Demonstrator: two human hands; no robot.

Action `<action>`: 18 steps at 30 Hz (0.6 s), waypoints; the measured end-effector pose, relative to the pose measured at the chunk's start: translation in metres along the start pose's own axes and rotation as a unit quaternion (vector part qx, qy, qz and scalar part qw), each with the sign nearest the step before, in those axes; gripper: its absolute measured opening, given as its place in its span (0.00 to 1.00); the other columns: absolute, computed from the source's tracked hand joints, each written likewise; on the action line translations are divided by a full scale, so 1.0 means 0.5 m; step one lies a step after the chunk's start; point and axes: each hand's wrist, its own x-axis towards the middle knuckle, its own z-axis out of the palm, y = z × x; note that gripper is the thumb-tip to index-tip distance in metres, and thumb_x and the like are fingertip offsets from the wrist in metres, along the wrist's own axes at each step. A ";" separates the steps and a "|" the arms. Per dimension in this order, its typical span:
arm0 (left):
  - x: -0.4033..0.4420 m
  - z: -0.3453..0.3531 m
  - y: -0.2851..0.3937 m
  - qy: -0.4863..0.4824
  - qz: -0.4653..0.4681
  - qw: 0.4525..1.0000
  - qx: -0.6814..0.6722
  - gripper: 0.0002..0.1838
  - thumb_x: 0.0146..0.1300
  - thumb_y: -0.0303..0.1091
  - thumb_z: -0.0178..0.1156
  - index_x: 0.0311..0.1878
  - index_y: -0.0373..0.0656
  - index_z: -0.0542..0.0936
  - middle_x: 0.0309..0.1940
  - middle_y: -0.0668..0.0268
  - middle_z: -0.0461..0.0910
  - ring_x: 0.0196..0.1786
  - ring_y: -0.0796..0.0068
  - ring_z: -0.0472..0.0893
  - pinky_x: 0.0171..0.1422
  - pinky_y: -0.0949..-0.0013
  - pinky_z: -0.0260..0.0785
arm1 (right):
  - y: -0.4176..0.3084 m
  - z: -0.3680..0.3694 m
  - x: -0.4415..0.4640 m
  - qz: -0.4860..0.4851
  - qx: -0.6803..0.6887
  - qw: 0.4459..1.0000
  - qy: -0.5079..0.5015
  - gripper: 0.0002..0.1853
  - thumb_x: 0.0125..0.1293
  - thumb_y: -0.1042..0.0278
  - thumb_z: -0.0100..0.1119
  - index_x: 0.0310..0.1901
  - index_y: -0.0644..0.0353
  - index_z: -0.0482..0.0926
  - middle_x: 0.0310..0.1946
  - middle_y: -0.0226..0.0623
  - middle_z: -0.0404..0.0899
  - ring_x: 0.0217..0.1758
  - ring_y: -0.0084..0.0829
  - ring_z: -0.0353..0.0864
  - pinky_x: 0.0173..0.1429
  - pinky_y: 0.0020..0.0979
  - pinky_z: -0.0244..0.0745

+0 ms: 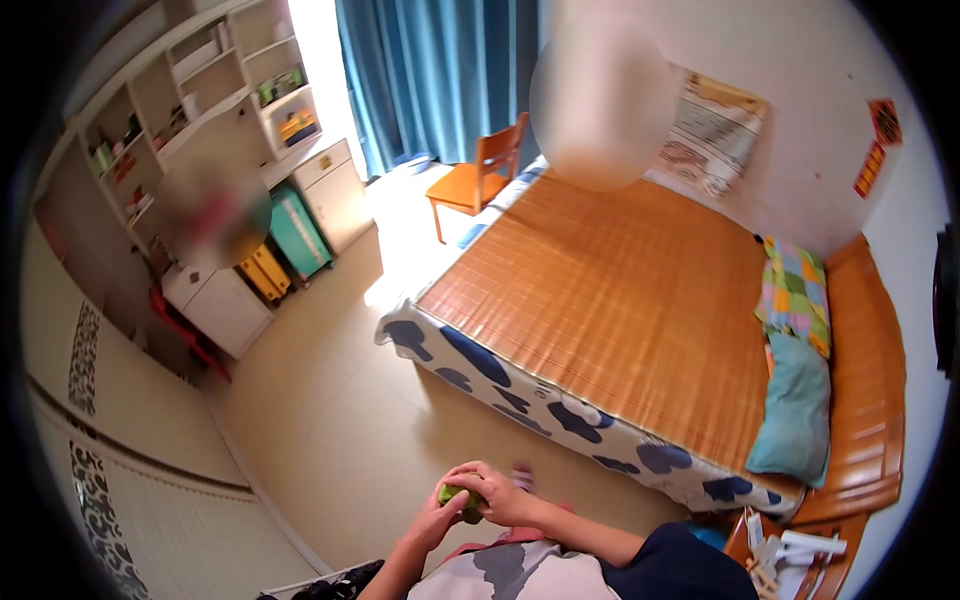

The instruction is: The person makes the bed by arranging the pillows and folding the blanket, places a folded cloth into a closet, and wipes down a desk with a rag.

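Note:
Both my hands meet low in front of my body, around a small green object (470,512) whose kind I cannot make out. My left hand (434,518) curls around its left side. From the right, my right hand (495,495) has its fingers closed over the top of it. Much of the green object is hidden under my fingers. My patterned clothing shows just below the hands, and a foot in a striped sock (522,476) stands on the floor beyond them.
A bed (610,300) with a brown mat fills the right side, pillows (790,400) at its headboard. Beside it is a nightstand (845,560) holding white items. An orange chair (470,185), a desk (225,305) and suitcases (298,230) stand farther off. Sliding wardrobe doors (180,520) line the left.

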 end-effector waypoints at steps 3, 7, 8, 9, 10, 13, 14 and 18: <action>0.037 -0.050 0.028 0.025 0.026 0.999 -0.024 0.31 0.63 0.31 0.57 0.68 0.47 0.57 0.55 0.63 0.69 0.54 0.69 0.74 0.54 0.66 0.73 | 0.019 -0.014 0.093 -0.075 -0.096 0.992 -0.026 0.34 0.49 0.84 0.58 0.61 0.49 0.68 0.56 0.46 0.64 0.57 0.46 0.69 0.59 0.37 0.69; 0.090 -0.123 0.126 0.068 0.095 0.992 -0.048 0.28 0.62 0.26 0.56 0.65 0.45 0.62 0.54 0.62 0.71 0.53 0.69 0.76 0.55 0.65 0.74 | 0.016 -0.041 0.256 -0.057 -0.017 0.998 -0.038 0.35 0.48 0.84 0.58 0.61 0.52 0.67 0.55 0.47 0.65 0.57 0.47 0.69 0.60 0.36 0.69; 0.104 -0.137 0.157 0.080 0.106 0.990 -0.053 0.28 0.62 0.26 0.56 0.65 0.45 0.62 0.54 0.62 0.71 0.53 0.69 0.76 0.55 0.65 0.74 | 0.018 -0.054 0.301 -0.047 -0.010 0.998 -0.040 0.33 0.49 0.83 0.58 0.60 0.54 0.68 0.54 0.46 0.66 0.56 0.45 0.70 0.60 0.35 0.68; 0.113 -0.148 0.187 0.107 0.109 0.986 -0.066 0.26 0.62 0.24 0.55 0.64 0.44 0.64 0.53 0.61 0.72 0.53 0.67 0.76 0.55 0.63 0.74 | 0.018 -0.064 0.341 -0.034 -0.002 0.999 -0.043 0.32 0.49 0.82 0.58 0.59 0.56 0.68 0.53 0.46 0.68 0.56 0.44 0.71 0.60 0.35 0.68; 0.125 -0.160 0.218 0.131 0.111 0.982 -0.080 0.25 0.62 0.23 0.53 0.63 0.44 0.65 0.52 0.60 0.72 0.53 0.66 0.76 0.56 0.62 0.74 | 0.020 -0.073 0.382 -0.019 0.005 0.999 -0.044 0.30 0.50 0.80 0.59 0.58 0.57 0.68 0.52 0.45 0.70 0.55 0.43 0.71 0.60 0.35 0.68; 0.168 -0.198 0.312 0.159 0.183 0.969 -0.050 0.25 0.60 0.21 0.55 0.62 0.42 0.67 0.50 0.62 0.75 0.50 0.69 0.77 0.55 0.65 0.75 | 0.050 -0.088 0.519 -0.018 0.063 0.993 -0.097 0.29 0.50 0.79 0.57 0.58 0.60 0.68 0.50 0.42 0.71 0.56 0.35 0.72 0.61 0.32 0.67; 0.185 -0.216 0.333 0.169 0.186 0.966 -0.056 0.25 0.60 0.21 0.55 0.62 0.42 0.67 0.50 0.62 0.75 0.50 0.69 0.77 0.55 0.65 0.75 | 0.056 -0.086 0.559 0.009 0.116 0.985 -0.124 0.29 0.50 0.78 0.56 0.58 0.60 0.67 0.51 0.41 0.71 0.57 0.33 0.71 0.61 0.31 0.67; 0.215 -0.271 0.386 0.261 0.298 0.918 -0.017 0.23 0.63 0.21 0.52 0.62 0.40 0.67 0.51 0.60 0.74 0.53 0.67 0.76 0.55 0.61 0.75 | 0.062 -0.074 0.719 0.020 0.154 0.966 -0.207 0.28 0.55 0.77 0.50 0.61 0.62 0.64 0.54 0.40 0.68 0.59 0.29 0.68 0.63 0.30 0.64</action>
